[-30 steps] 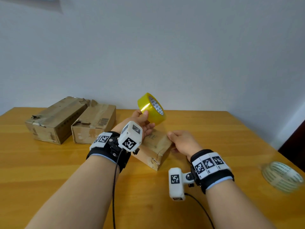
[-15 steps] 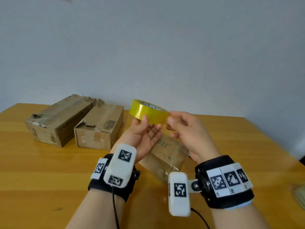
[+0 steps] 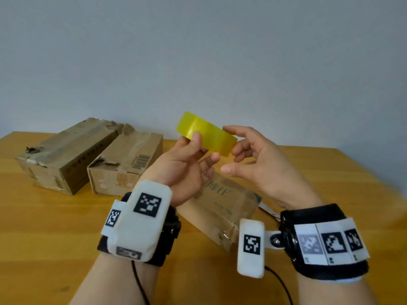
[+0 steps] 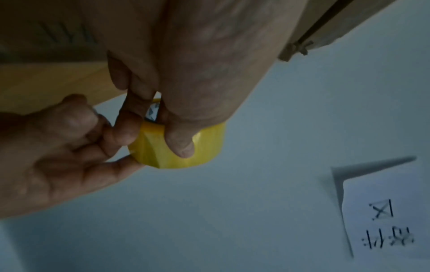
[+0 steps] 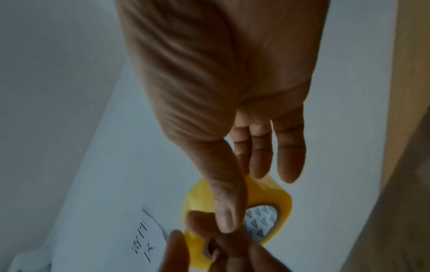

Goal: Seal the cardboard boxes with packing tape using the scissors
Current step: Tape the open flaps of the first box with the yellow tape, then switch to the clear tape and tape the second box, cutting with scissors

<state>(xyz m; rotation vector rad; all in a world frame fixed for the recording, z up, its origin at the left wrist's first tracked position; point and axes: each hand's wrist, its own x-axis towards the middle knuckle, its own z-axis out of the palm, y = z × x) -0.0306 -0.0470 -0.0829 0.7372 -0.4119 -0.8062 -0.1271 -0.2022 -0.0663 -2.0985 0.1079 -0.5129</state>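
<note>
Yellow packing tape roll (image 3: 206, 134), light, rigid and slick-faced, is hovering above the nearest cardboard box (image 3: 222, 208); left hand (image 3: 185, 170) is pinching its rim, while right hand (image 3: 259, 164), fingers relaxed, is feeling for the loose end.

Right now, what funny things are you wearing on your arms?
Both forearms are bare, no sleeves. Each wrist has a black strap with a white boxy camera clipped on. The cameras and the white band on the right wrist carry black-and-white square pixel patterns. A thin black cable trails from each camera.
</note>
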